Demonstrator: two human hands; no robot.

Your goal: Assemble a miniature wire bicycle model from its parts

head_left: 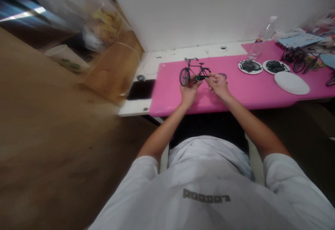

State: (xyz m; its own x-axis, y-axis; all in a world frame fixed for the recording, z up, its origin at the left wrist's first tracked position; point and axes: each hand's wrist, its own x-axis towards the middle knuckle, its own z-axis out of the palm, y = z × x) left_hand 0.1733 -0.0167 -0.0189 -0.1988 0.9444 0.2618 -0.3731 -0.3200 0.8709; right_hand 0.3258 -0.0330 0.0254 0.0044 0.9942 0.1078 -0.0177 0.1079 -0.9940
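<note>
A small dark model bicycle is held up over the pink table cover, front wheel to the left and handlebar on top. My left hand grips its lower frame from below, near the pedals. At the rear end, the fingers of my right hand are pinched together against the bicycle; any small part between them is too small to make out. A round dark wheel lies on the cover just behind my right hand. The rear of the bicycle is partly hidden by my fingers.
Two white plates of black parts stand to the right, with white discs before them. Several model bicycles and a clear bottle are farther right. A black phone-like slab lies left of the pink cover.
</note>
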